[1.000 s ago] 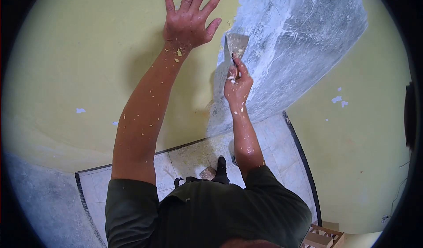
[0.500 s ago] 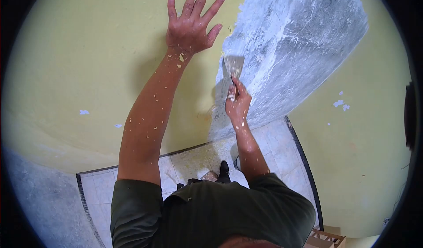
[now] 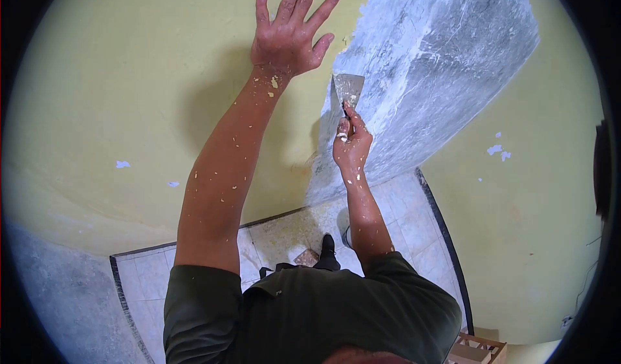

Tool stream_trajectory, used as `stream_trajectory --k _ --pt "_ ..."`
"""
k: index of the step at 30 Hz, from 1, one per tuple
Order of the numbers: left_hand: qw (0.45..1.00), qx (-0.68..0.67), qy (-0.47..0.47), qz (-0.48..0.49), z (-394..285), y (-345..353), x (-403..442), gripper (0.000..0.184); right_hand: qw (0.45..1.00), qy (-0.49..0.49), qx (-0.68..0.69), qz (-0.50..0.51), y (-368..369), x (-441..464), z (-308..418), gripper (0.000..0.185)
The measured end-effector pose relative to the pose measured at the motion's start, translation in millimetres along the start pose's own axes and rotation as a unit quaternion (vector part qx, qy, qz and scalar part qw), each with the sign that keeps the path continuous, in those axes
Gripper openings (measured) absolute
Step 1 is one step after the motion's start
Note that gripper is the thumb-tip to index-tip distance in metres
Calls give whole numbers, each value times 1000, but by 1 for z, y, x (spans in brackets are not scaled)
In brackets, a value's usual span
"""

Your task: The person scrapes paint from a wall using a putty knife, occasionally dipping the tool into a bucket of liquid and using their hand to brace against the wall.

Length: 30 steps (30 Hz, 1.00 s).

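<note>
My left hand [image 3: 288, 41] lies flat with spread fingers against the yellow painted wall [image 3: 162, 86]. Paint flakes cling to its wrist and forearm. To its right and lower, my right hand [image 3: 352, 141] grips a putty knife [image 3: 349, 87] by the handle, most of which the fingers hide. The wide metal blade points up the wall, at the ragged border between the yellow paint and a stripped grey-white patch [image 3: 427, 73]. A few pale bits of paint sit on the blade near the handle.
Below, the tiled floor [image 3: 414, 215] is strewn with paint debris, and a dark shoe [image 3: 328, 243] stands on it. A bucket-like container [image 3: 346, 228] is partly behind my right arm. A wooden crate [image 3: 479, 350] stands at the lower right. Small chipped spots [image 3: 497, 150] mark the right wall.
The putty knife and my right hand have shifted slightly up the wall along the paint border. My left hand appears a little further right and lower, still flat on the wall.
</note>
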State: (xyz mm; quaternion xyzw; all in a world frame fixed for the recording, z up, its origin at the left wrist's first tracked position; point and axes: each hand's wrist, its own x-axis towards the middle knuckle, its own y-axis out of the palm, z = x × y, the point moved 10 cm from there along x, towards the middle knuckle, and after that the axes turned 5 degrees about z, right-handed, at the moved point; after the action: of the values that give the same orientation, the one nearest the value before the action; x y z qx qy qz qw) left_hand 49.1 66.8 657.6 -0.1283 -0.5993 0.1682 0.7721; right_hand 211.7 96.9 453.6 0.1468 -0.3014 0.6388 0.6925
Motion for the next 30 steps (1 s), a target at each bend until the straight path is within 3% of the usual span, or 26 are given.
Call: stream_trajectory --k 4,10,12,14,18,20,24,26,28,30 --pt "1000 8 6 -9 -2 2 -1 79 999 3 -32 10 0 -16 -28 36" --pt "1000 13 13 -9 -3 1 -3 79 997 62 10 47 2 2 -9 34" --pt "1000 17 11 -14 0 -1 -1 79 999 15 2 42 4 -10 -16 34" --pt "1000 3 10 -9 0 0 -1 79 996 81 29 31 6 -18 -35 33" --pt "1000 -2 10 -6 -2 0 -4 78 999 31 24 19 0 12 11 33" --pt "1000 1 12 -16 0 -1 -1 77 999 15 23 20 4 -1 -8 34" --pt "1000 2 7 -4 2 2 0 77 996 77 31 41 13 -19 -27 36" --pt "1000 5 6 -10 1 0 -1 78 1000 -6 17 4 6 -15 -14 37" --pt "1000 -2 4 -6 0 0 -2 79 999 36 23 17 8 -14 -23 38" --pt "1000 -6 4 -6 0 -1 -1 79 998 -51 -9 -22 7 1 3 39"
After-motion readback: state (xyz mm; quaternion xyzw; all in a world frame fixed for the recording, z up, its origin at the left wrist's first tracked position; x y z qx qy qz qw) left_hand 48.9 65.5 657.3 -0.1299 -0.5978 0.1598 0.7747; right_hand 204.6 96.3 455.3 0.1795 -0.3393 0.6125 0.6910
